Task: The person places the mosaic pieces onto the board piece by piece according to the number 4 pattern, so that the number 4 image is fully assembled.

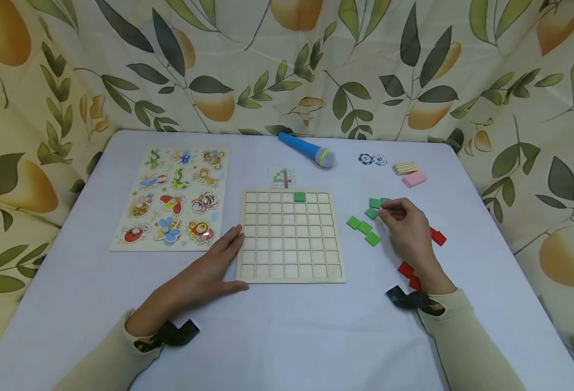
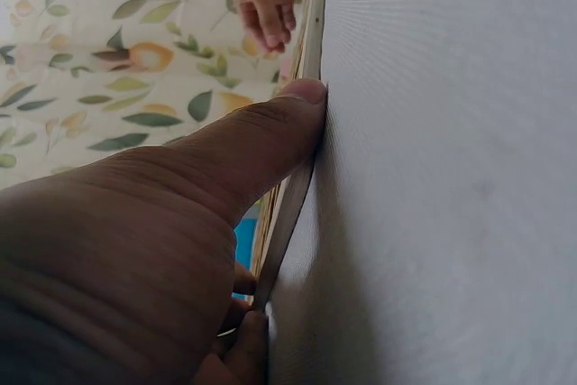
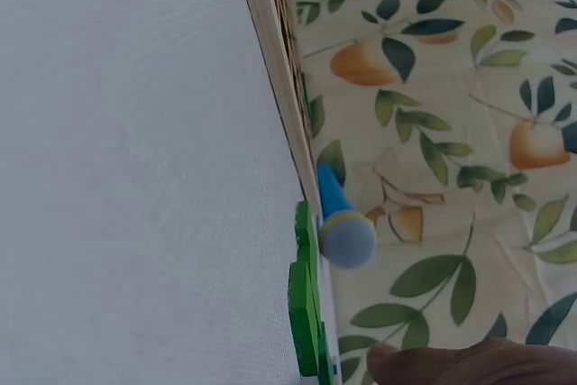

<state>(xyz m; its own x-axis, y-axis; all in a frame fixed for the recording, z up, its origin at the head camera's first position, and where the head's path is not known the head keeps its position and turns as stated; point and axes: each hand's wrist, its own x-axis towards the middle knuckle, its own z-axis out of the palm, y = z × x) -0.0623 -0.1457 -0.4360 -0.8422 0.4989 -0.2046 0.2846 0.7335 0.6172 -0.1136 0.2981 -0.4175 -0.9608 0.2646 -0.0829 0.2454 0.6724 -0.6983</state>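
A pale wooden grid board point(image 1: 290, 243) lies on the table with one green square tile point(image 1: 299, 197) in its top row. My left hand point(image 1: 203, 271) rests against the board's left side, fingers extended along that edge and thumb point(image 2: 279, 123) at the near left corner. Right of the board, my right hand point(image 1: 406, 228) is over loose green tiles point(image 1: 364, 227), its thumb and index fingertips close together beside a partly covered green tile point(image 1: 385, 201). Whether they pinch a tile is hidden. Red tiles point(image 1: 406, 270) lie near the right wrist, some partly behind the hand.
A small card with a green and red grid pattern point(image 1: 282, 178) lies behind the board. An insect picture board point(image 1: 169, 198) is on the left. At the back are a blue toy microphone point(image 1: 306, 149), two round chip-like pieces point(image 1: 372, 159), a striped block point(image 1: 404, 168) and a pink block point(image 1: 415, 178).
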